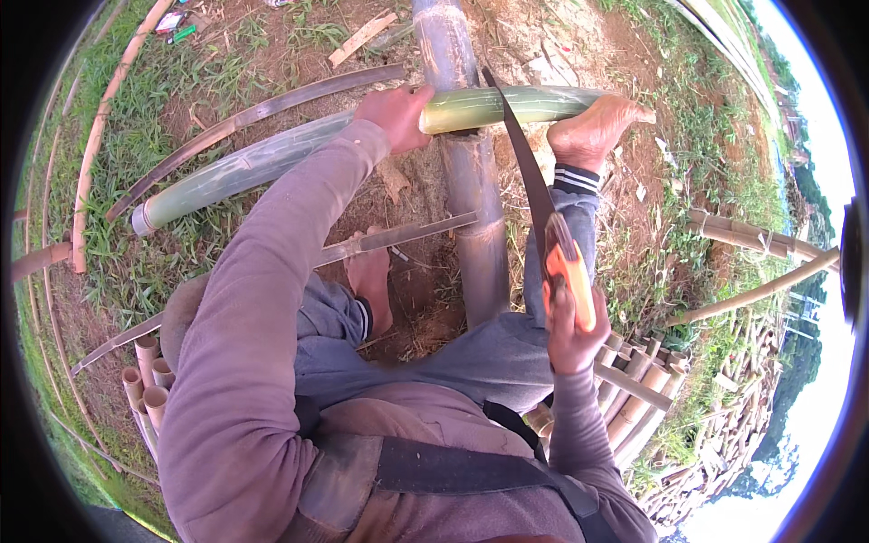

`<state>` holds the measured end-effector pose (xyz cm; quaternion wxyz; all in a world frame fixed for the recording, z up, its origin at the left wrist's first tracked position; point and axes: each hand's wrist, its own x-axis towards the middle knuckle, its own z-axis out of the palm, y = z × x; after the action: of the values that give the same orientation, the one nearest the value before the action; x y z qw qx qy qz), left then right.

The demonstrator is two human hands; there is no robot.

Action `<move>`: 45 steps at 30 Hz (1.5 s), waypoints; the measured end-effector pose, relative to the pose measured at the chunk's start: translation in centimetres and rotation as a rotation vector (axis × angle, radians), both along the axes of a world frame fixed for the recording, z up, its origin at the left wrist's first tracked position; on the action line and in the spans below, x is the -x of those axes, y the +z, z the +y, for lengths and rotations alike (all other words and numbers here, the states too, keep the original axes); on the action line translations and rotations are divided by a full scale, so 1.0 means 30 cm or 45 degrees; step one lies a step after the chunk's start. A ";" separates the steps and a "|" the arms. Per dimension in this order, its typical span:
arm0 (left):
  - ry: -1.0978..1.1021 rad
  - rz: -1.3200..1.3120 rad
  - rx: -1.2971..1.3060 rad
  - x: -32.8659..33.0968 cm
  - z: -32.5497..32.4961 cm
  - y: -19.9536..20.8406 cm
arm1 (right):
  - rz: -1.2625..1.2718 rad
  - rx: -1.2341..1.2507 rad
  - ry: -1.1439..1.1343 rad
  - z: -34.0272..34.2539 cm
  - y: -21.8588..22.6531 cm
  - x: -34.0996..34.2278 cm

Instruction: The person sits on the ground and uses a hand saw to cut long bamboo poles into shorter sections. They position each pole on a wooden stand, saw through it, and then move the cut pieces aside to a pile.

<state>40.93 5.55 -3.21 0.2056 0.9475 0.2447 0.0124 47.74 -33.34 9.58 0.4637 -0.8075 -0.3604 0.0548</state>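
A green bamboo pole (231, 172) lies crosswise over a thicker grey bamboo post (472, 181) that runs away from me along the ground. My left hand (396, 118) is closed around the green pole just left of the post. My bare right foot (593, 131) rests against the pole's right end. In my right hand (575, 333) is a handsaw (568, 271) with an orange handle, gripped with closed fingers. Its dark blade slants up and away, the far part crossing the green pole to the right of the post.
Split bamboo strips (253, 113) lie on the grass and soil, one (398, 235) passing over my left foot. Cut bamboo pieces are stacked at my right (634, 389) and left (149, 380). Long poles (760, 240) stand farther right; a wood chip (362, 39) lies ahead.
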 end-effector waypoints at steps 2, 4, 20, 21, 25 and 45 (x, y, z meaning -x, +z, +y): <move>-0.015 0.002 -0.005 -0.016 -0.010 -0.002 | 0.099 0.080 -0.075 -0.095 -0.001 0.025; -0.022 0.003 -0.012 -0.019 -0.012 -0.002 | -0.011 0.042 -0.032 0.034 -0.067 -0.032; -0.027 0.067 -0.006 -0.027 -0.027 0.014 | 0.039 -0.018 0.009 0.180 -0.181 -0.152; -0.047 0.036 0.009 -0.042 -0.025 0.006 | 0.061 -0.044 0.010 0.295 -0.225 -0.232; -0.002 0.047 0.001 -0.027 -0.033 0.046 | 0.001 0.152 -0.120 0.547 -0.156 -0.286; 0.031 0.059 0.008 0.006 -0.009 0.013 | 0.207 0.080 -0.022 -0.048 -0.104 -0.007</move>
<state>40.75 5.27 -2.81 0.2027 0.9438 0.2608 -0.0079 47.94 -34.77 6.45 0.4663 -0.8176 -0.3128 0.1275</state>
